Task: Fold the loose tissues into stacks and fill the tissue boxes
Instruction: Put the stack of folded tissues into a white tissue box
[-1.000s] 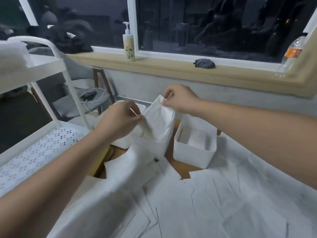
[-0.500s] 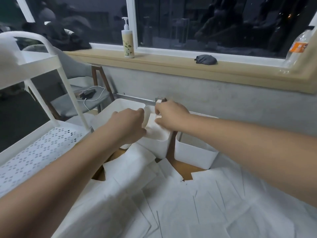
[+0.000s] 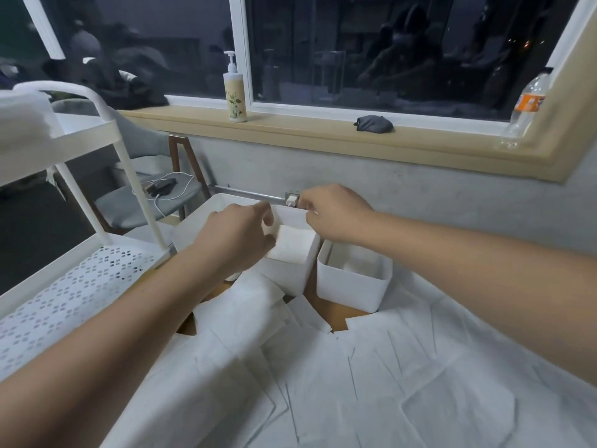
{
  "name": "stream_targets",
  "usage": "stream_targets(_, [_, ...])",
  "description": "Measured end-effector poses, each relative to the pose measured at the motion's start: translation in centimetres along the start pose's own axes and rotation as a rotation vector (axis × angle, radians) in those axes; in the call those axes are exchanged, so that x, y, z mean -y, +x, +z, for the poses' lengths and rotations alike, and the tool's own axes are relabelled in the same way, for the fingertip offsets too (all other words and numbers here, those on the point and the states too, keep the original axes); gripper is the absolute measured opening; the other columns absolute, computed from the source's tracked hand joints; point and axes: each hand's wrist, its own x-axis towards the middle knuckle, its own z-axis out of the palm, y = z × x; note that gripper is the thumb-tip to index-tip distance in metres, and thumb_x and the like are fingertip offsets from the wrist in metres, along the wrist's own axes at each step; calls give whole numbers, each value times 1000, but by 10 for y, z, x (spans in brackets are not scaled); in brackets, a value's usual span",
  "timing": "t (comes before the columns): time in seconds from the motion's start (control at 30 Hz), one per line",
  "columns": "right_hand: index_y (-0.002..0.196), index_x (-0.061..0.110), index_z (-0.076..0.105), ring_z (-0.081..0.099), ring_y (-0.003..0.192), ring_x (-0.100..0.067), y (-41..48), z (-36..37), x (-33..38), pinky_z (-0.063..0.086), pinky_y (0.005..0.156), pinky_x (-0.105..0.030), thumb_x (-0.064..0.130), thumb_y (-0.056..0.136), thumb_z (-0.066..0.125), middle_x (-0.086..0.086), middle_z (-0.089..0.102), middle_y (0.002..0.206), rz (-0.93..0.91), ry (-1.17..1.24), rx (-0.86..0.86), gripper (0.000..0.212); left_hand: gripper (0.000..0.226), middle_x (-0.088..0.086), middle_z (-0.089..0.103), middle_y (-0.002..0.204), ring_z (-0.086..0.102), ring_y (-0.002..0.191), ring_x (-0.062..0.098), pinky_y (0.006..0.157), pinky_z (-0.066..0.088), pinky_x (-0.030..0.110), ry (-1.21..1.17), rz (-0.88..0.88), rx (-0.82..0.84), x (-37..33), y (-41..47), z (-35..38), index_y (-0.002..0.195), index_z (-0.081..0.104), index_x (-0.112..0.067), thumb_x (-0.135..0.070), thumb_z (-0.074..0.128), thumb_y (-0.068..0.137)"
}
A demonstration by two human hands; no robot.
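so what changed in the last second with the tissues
The left hand and right hand came down, lowering the folded stack, held upright above the middle box before, so it now lies flat inside. Whether either hand still grips it is unclear. The right box and loose tissues stayed put.

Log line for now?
stack in box | left hand holds stack | right hand at box rim, grip unclear | loose tissues remain

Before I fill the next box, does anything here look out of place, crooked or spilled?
Nothing damaged or spilled. The loose tissues lie overlapping and skewed across the table, and one sheet rides up against the front of the middle box. The folded stack inside sits flat.
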Motion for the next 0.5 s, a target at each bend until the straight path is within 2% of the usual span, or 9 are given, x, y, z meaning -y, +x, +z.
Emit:
stream_targets(0.17, [115,26,76,67,102,-17,-52,-30,-8,57,92,-35,18,94,61,9,72,105,18,233,-70,27,18,-15,73,94,68,90,15,77,58,37,-250,66,-70,-26,-27,-17,112,64,-31,-38,71,97])
stream_targets(0.23, [114,26,77,68,100,-12,-79,-39,-13,56,91,-32,19,95,64,9,74,105,24,288,-91,24,16,-17,73,90,67,87,9,76,56,36,-324,95,-77,-43,-43,-22,108,64,-33,-38,72,96])
stream_targets(0.3, [114,28,76,68,98,-6,-109,-48,-18,52,86,-22,21,96,64,11,74,104,40,335,-121,23,15,-18,74,89,66,84,2,74,54,33,-369,137,-87,-62,-60,-26,108,65,-32,-36,73,96])
stream_targets(0.4, [113,28,77,67,94,4,-160,-63,-24,45,77,-8,21,97,65,16,74,101,65,380,-178,21,12,-17,74,91,68,77,2,66,54,27,-452,182,-72,-93,-90,-31,108,66,-32,-35,72,97])
stream_targets(0.5, [111,29,77,67,95,6,-220,-75,-26,46,77,-5,21,97,67,17,75,101,104,417,-217,19,12,-17,73,91,68,78,1,70,58,32,-519,222,-65,-122,-120,-29,108,66,-34,-37,71,98])
